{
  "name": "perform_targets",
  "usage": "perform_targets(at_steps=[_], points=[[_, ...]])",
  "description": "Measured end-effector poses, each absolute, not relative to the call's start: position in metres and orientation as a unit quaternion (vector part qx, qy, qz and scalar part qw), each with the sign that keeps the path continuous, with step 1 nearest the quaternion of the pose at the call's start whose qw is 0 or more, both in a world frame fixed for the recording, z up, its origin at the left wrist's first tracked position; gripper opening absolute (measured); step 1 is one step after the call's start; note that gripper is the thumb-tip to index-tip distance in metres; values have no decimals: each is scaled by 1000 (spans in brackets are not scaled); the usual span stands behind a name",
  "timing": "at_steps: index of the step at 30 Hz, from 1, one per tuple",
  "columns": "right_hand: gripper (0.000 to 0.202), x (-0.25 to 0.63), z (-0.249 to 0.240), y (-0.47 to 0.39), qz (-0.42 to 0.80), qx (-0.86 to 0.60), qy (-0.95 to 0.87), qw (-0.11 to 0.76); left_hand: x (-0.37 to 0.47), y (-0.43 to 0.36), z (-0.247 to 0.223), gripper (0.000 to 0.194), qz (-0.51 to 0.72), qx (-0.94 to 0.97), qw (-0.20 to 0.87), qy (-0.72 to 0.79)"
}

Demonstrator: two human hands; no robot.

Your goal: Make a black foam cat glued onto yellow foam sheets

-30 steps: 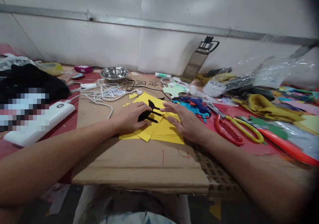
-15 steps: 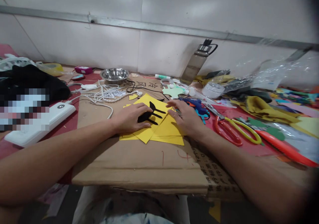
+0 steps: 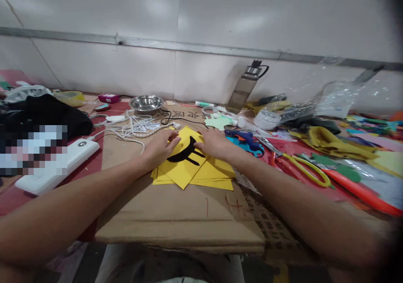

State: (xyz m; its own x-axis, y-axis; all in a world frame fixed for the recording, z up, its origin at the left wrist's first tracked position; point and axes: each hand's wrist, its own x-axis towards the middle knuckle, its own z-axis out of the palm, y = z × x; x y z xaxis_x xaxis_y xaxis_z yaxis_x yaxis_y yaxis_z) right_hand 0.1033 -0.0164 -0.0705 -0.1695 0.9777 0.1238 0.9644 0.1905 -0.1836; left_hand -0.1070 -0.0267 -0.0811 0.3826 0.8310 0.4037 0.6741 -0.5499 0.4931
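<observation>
A black animal-like cutout with thin legs (image 3: 181, 153) lies on a yellow square sheet (image 3: 183, 177), set cornerwise over more yellow sheets (image 3: 217, 184). My left hand (image 3: 158, 148) rests at the left edge of the top sheet, its thumb and fingers apart, beside the cutout's wide end. From the right, my right hand (image 3: 214, 143) reaches over the sheet, palm down, thumb apart from the fingers. Its thumb tip comes up against the cutout's right side; whether it presses on it I cannot tell.
Cardboard (image 3: 141, 216) lies beneath the sheets. To the right are scissors (image 3: 299, 169), an orange-red handled tool (image 3: 362, 190) and felt scraps. Behind stand a steel bowl (image 3: 146, 103) and a water bottle (image 3: 244, 87). A white power bank (image 3: 63, 167) with a cable lies left.
The black cutout has turned clockwise, its legs now pointing more toward me. My left hand has come off it to the left, while my right hand has moved in toward it.
</observation>
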Motion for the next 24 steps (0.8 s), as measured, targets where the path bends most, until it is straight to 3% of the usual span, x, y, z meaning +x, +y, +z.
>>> perform_targets(at_steps=[6, 13, 21, 24], points=[[58, 104, -53, -7, 137, -676, -711, 136, -108, -24, -85, 25, 370, 799, 152, 449], [16, 119, -38, -26, 387, -646, -613, 239, -110, -21, -81, 24, 414, 756, 174, 476], [13, 134, -42, -63, 598, -557, -377, 437, -118, -10, -70, 25, 483, 671, 280, 489], [12, 136, -50, -70, 611, -551, -357, 442, -115, -11, -70, 19, 456, 641, 361, 501]])
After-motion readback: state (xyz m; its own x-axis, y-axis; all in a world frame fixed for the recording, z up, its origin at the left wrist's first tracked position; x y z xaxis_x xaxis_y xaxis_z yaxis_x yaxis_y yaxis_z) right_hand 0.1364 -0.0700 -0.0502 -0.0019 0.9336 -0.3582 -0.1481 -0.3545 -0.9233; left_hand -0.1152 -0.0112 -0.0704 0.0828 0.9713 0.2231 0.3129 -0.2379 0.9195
